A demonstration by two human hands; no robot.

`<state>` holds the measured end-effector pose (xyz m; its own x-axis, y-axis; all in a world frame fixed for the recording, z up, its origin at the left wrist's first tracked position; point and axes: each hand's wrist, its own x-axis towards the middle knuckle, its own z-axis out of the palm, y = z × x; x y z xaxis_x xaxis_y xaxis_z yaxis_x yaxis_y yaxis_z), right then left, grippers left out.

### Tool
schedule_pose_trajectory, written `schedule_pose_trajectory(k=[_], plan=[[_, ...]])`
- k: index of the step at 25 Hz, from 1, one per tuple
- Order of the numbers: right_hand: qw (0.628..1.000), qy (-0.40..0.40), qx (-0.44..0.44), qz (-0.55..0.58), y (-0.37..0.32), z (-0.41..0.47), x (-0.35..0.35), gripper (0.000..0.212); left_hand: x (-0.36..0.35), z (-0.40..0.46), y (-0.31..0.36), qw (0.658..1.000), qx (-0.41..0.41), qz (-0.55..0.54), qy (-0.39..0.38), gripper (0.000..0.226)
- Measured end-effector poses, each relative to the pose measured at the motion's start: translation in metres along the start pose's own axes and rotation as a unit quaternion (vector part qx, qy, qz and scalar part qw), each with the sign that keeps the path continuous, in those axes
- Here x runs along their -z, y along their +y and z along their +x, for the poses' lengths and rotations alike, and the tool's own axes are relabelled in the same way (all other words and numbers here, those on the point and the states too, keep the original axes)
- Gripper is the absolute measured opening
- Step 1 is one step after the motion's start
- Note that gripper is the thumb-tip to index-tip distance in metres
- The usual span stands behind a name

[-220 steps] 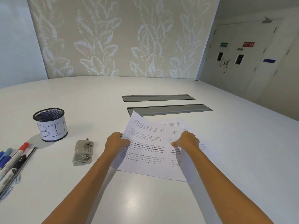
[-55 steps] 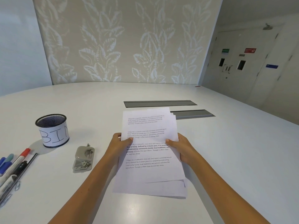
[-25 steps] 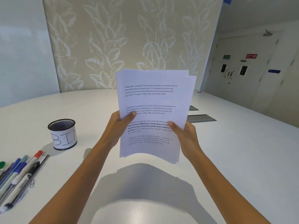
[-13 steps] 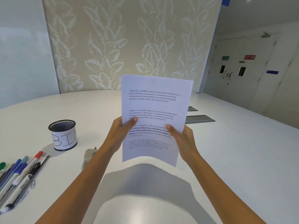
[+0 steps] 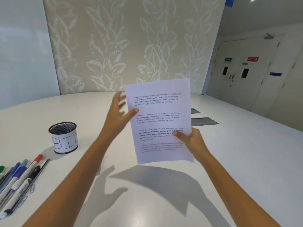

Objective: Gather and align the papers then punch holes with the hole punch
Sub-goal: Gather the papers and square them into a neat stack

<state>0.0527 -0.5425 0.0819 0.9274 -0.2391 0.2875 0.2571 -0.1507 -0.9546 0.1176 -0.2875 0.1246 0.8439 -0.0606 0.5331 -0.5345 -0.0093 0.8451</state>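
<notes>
My left hand [image 5: 118, 115] and right hand [image 5: 192, 139] are bare, with no gloves, rings or watch on them. Both of my forearms are uncovered right down to the bottom edge, no sleeve showing on either.

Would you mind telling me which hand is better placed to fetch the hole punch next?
Left, probably. The left hand is open, fingers spread beside the papers, gripping nothing. The right hand alone pinches the stack, held upright. The punch itself is not visible now.
</notes>
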Motion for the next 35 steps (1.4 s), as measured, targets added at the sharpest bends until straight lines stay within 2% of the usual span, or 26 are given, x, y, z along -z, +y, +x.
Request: schedule_pose_trajectory(k=[1, 3, 4, 6, 8, 10, 12, 14, 16, 17, 18, 20, 22, 25, 29, 33, 35], plan=[[1.0, -0.01, 0.005, -0.025, -0.008, 0.004, 0.006, 0.008, 0.005, 0.011, 0.012, 0.997, -0.047, 0.069, 0.001, 0.087], [0.996, -0.035, 0.012, -0.085, -0.023, 0.012, 0.016, 0.008, 0.014, 0.032, 0.033, 0.964, -0.139, 0.226, -0.027, 0.099], [0.991, -0.052, 0.016, -0.118, -0.03, 0.015, 0.02, 0.008, 0.017, 0.041, 0.044, 0.941, -0.159, 0.294, -0.053, 0.103], [0.979, -0.089, 0.029, -0.179, -0.044, 0.021, 0.025, 0.005, 0.02, 0.054, 0.059, 0.918, -0.132, 0.349, -0.13, 0.099], [0.965, -0.114, 0.051, -0.231, -0.057, 0.027, 0.027, 0.005, 0.02, 0.058, 0.065, 0.921, -0.067, 0.314, -0.219, 0.076], [0.944, -0.125, 0.07, -0.297, -0.066, 0.033, 0.029, 0.009, 0.019, 0.057, 0.06, 0.922, -0.015, 0.261, -0.285, 0.042], [0.916, -0.121, 0.096, -0.37, -0.07, 0.037, 0.032, 0.02, 0.017, 0.053, 0.05, 0.929, 0.008, 0.216, -0.3, 0.021], [0.895, -0.06, 0.16, -0.413, -0.072, 0.039, 0.042, 0.027, 0.018, 0.047, 0.036, 0.951, 0.034, 0.152, -0.268, 0.019], [0.901, 0.056, 0.213, -0.373, -0.072, 0.039, 0.061, 0.017, 0.022, 0.04, 0.019, 0.971, 0.061, 0.084, -0.217, 0.016], [0.92, 0.107, 0.211, -0.312, -0.07, 0.038, 0.072, 0.013, 0.024, 0.036, 0.01, 0.977, 0.076, 0.054, -0.193, 0.013], [0.947, 0.127, 0.187, -0.226, -0.068, 0.038, 0.082, 0.02, 0.026, 0.031, 0.003, 0.98, 0.093, 0.029, -0.172, 0.012], [0.991, 0.072, 0.113, -0.013, -0.06, 0.037, 0.093, 0.041, 0.028, 0.022, -0.009, 0.981, 0.12, -0.016, -0.149, 0.017], [0.994, 0.007, 0.041, 0.103, -0.048, 0.035, 0.088, 0.052, 0.025, 0.013, -0.015, 0.98, 0.133, -0.058, -0.133, 0.022], [0.993, -0.035, 0.009, 0.114, -0.029, 0.025, 0.064, 0.044, 0.016, 0.002, -0.02, 0.982, 0.138, -0.085, -0.099, 0.027], [0.99, -0.026, 0.043, 0.13, -0.013, 0.018, 0.047, 0.027, 0.007, -0.008, -0.021, 0.985, 0.139, -0.08, -0.064, 0.031], [0.993, 0.016, -0.004, 0.121, 0.021, 0.002, 0.044, 0.031, 0.008, -0.027, -0.037, 0.983, 0.146, -0.063, -0.095, 0.036], [0.993, 0.005, -0.045, 0.11, 0.04, -0.009, 0.043, 0.034, 0.008, -0.04, -0.05, 0.975, 0.164, -0.071, -0.133, 0.035]])
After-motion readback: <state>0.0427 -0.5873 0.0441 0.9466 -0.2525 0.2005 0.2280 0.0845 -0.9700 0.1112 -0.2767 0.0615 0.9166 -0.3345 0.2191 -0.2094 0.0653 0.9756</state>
